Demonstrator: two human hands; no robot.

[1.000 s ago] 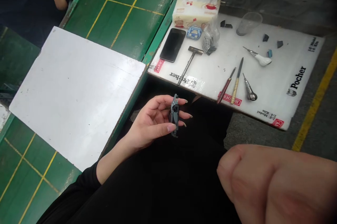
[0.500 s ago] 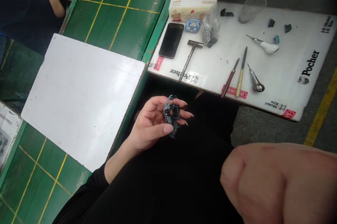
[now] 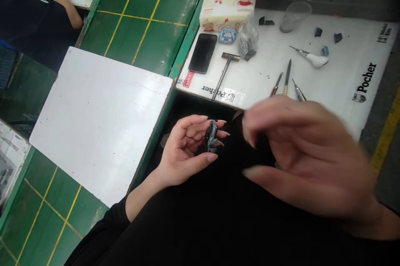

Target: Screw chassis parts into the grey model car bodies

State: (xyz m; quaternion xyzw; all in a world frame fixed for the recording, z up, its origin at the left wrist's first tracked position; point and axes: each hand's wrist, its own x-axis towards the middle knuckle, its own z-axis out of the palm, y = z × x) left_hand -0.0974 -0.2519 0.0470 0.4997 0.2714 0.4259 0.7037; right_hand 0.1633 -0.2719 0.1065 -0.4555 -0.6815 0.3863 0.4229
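A small dark grey moulded part [image 3: 211,137] rests in my left hand [image 3: 184,149], between the fingers and the thumb, turned edge-on in the head view. Its finer details are too small to make out. Larger and closer to the camera, my right hand [image 3: 309,157] is blurred, with thumb and curled fingers apart and nothing visible between them. It hangs to the right of the part, not touching it. Behind it, partly covered, lie a dark red-handled tool [image 3: 275,87], a file [image 3: 287,78] and a metal-handled pointed tool [image 3: 299,90].
On the white board [image 3: 250,87] are a phone [image 3: 203,53], a tissue pack [image 3: 227,13], a blue case [image 3: 228,35], a plastic bag [image 3: 248,40], a T-shaped metal tool [image 3: 225,72], a clear cup [image 3: 295,17], a white-handled awl [image 3: 312,58] and dark scraps [image 3: 338,38]. Another person's arm [image 3: 64,1] shows upper left.
My right hand has come in over the board's front edge, with its thumb and fingers apart. My left hand has turned the grey part edge-on. The view has shifted slightly.
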